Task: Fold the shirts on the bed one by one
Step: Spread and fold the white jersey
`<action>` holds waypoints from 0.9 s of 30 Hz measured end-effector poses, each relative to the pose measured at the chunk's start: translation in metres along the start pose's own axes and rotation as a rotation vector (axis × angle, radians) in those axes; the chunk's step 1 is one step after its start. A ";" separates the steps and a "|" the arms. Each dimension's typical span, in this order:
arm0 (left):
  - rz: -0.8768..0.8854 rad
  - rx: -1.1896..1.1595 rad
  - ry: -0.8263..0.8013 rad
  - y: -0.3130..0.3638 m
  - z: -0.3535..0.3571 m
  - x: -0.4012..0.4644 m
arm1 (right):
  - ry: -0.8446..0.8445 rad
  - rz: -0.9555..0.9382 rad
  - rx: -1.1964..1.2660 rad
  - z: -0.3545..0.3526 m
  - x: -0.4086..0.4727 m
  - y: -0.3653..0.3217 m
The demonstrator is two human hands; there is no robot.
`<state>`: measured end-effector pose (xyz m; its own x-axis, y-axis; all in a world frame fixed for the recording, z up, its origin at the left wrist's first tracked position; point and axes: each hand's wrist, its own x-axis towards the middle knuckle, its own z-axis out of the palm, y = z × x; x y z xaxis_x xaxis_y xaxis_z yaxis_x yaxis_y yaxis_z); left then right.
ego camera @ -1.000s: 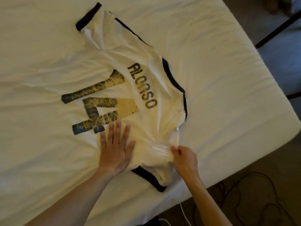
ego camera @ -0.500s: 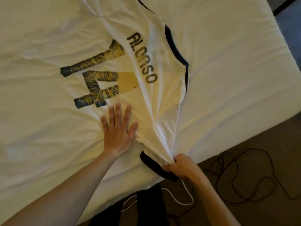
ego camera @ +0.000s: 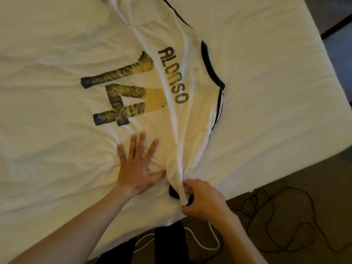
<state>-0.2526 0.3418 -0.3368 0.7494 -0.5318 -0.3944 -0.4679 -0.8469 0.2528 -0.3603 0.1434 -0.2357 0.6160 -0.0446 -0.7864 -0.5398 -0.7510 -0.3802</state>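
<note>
Shirt (ego camera: 177,77): a white jersey with dark trim lies back-up on the bed (ego camera: 266,54), spread across the white sheet. It bears the printed name ALONSO (ego camera: 173,75) and a cracked dark-and-gold number 14 (ego camera: 122,90). Its dark-edged collar (ego camera: 209,65) points toward the right side of the bed, and the far sleeve runs out of view at the top.

The left hand (ego camera: 137,168) lies flat on the shirt body just below the number, fingers straight and spread, palm down, pressing the cloth against the mattress. Small creases fan out around it.

The right hand (ego camera: 202,199) is at the near edge of the bed, its grip closed: fingers and thumb curl round the bunched near sleeve (ego camera: 181,176), whose dark cuff (ego camera: 174,192) shows just beside the knuckles. From that hold the cloth is gathered into a taut ridge that runs up past the name toward the collar.

Beyond the bed's edge, on the brown carpet (ego camera: 314,178), a dark cord (ego camera: 285,216) lies in loose loops and a white cable (ego camera: 205,242) curves near a dark garment (ego camera: 169,242) at the bottom of the view.
</note>
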 end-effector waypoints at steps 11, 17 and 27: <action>-0.115 0.045 -0.146 0.020 -0.004 0.009 | 0.703 0.372 0.786 -0.144 0.137 0.033; -0.110 0.058 -0.203 0.018 -0.007 0.013 | 0.949 0.401 0.899 -0.122 0.127 0.042; -0.106 0.038 -0.187 0.017 -0.004 0.011 | 0.927 0.426 1.006 -0.041 0.076 0.019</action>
<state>-0.2509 0.3218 -0.3334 0.6970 -0.4287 -0.5748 -0.4112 -0.8957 0.1695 -0.3001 0.0987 -0.2830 0.2409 -0.8443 -0.4787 -0.7032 0.1882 -0.6857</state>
